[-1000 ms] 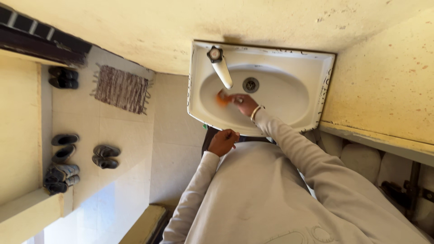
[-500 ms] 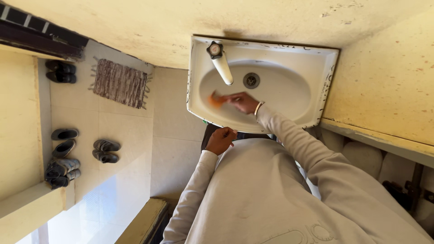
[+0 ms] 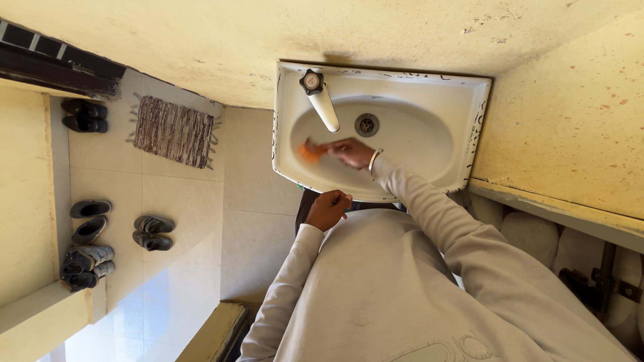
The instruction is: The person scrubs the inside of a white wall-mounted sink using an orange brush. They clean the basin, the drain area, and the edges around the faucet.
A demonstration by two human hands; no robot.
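We see a white sink point(image 3: 463, 121) fixed to a yellowish wall, with a tap point(image 3: 320, 100) reaching out over the bowl and the drain point(image 3: 366, 124) just beside its spout. Our right hand point(image 3: 352, 153) is stretched into the bowl, its fingers closed on an orange scrubber point(image 3: 310, 151). The scrubber sticks out past the fingertips toward the tap side of the bowl and lies against the inner wall of the sink, below the spout; it is blurred, so we cannot tell its exact shape. A pale bangle point(image 3: 373, 159) sits on that wrist. Our left hand point(image 3: 327, 209) is curled into a loose fist just outside the front rim of the sink, close to our body; whether it holds anything we cannot tell. On the tiled floor nearby lie a woven mat point(image 3: 173, 131) and several pairs of shoes point(image 3: 153, 232).
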